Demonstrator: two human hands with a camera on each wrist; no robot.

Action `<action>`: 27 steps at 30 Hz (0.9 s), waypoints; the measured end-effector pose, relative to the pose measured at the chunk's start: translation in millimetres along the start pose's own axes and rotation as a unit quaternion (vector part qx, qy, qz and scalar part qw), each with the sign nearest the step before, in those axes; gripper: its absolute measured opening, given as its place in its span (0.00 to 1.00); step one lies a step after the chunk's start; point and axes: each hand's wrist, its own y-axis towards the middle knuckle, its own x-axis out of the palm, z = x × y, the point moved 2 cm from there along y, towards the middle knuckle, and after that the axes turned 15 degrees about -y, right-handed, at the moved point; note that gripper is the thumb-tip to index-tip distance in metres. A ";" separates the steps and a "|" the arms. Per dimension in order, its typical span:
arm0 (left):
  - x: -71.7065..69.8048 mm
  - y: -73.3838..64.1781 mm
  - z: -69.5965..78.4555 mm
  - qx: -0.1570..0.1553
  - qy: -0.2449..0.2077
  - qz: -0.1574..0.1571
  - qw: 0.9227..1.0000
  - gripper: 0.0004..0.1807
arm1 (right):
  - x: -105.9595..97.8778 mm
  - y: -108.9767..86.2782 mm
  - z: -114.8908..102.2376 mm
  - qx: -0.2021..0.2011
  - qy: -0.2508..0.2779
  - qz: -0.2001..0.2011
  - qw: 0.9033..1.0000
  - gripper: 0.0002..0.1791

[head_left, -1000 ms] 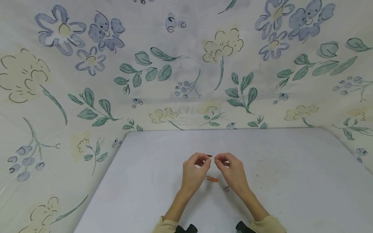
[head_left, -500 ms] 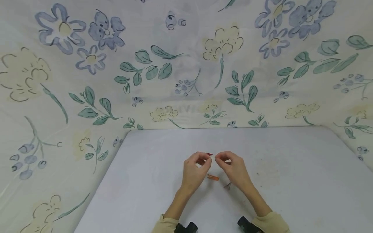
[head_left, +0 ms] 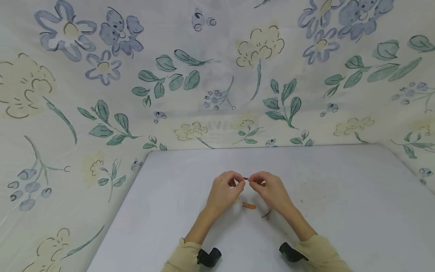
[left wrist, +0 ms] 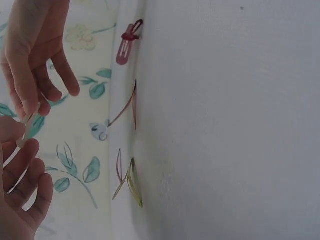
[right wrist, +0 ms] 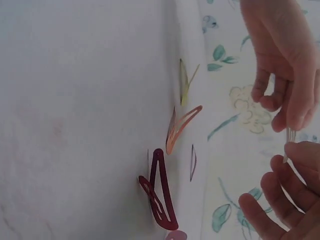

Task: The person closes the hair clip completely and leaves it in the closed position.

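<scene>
My left hand and right hand meet fingertip to fingertip above the white table. Between them is a small pale hair clip with slits, pinched at one end by the left thumb and fingers and at the other by the right; fingertips hide much of it. Under the hands, an orange snap hair clip lies in the middle. A yellow-green clip is near the left hand, mostly hidden from the head view. A dark red clip, with its bent part sprung out, stands by the right forearm.
Past the fingertips, a red clip is partly covered by the hands. A thin purple clip shows beside the orange one. Black wrist cameras sit at both sleeves. Flower-patterned cloth hangs behind the table's far edge.
Both hands have shifted slightly up in the head view, the left one also a little leftward, and their fingertips are closer together. The yellow-green clip now peeks out beside the left hand.
</scene>
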 end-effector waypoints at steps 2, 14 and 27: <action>-1.8 2.3 -1.0 0.003 0.015 -0.011 1.000 0.02 | -0.2 2.9 -0.2 -0.005 -0.018 -0.005 1.000 0.06; -5.7 12.7 -4.5 0.025 0.080 -0.047 0.995 0.06 | -2.6 17.3 -4.3 -0.014 -0.091 -0.035 0.995 0.08; -12.0 22.6 -16.0 -0.019 0.126 -0.077 0.989 0.07 | 9.3 32.6 -4.7 -0.002 -0.153 -0.081 0.985 0.09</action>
